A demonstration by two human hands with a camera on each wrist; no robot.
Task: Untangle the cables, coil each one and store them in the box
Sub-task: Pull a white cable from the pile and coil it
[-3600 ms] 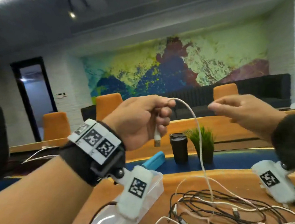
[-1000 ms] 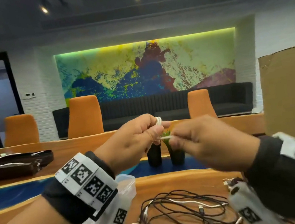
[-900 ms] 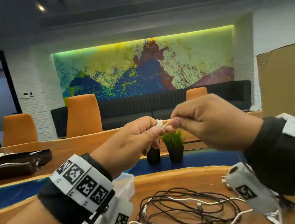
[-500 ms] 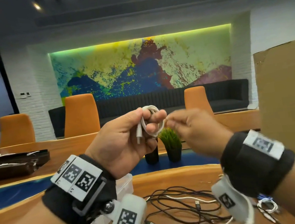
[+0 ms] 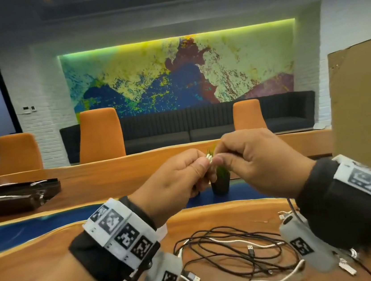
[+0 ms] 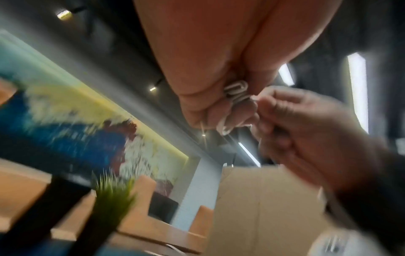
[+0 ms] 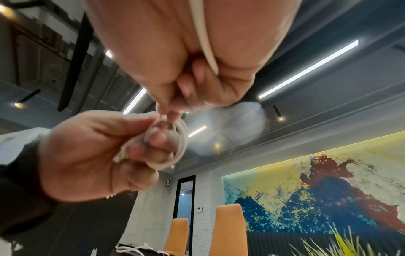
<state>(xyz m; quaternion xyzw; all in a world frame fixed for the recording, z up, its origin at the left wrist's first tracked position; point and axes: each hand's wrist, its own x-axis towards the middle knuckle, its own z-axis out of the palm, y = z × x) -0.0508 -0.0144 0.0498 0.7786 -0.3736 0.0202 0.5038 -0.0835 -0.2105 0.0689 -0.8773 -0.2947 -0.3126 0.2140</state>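
Observation:
A small white cable coil (image 5: 209, 158) is held up in front of me over the table. My left hand (image 5: 202, 164) grips it with curled fingers, and only its top edge shows in the head view. The right wrist view shows the coil's loops (image 7: 180, 138) wrapped round the left hand's fingers (image 7: 157, 140). My right hand (image 5: 219, 159) pinches the cable's loose end at the coil (image 6: 235, 90), and a length of white cable (image 7: 203, 34) runs through its palm. A tangle of black and white cables (image 5: 228, 251) lies on the wooden table (image 5: 246, 210) below.
A potted plant (image 5: 219, 180) stands just behind my hands. A tall cardboard sheet (image 5: 364, 118) rises at the right. A dark tray (image 5: 16, 198) with white cables sits at the far left. Orange chairs (image 5: 99, 134) line the far side.
My left hand has rolled knuckles-up, so the coil that showed in its palm is now mostly hidden. The right hand has closed in and pinches the end at the coil.

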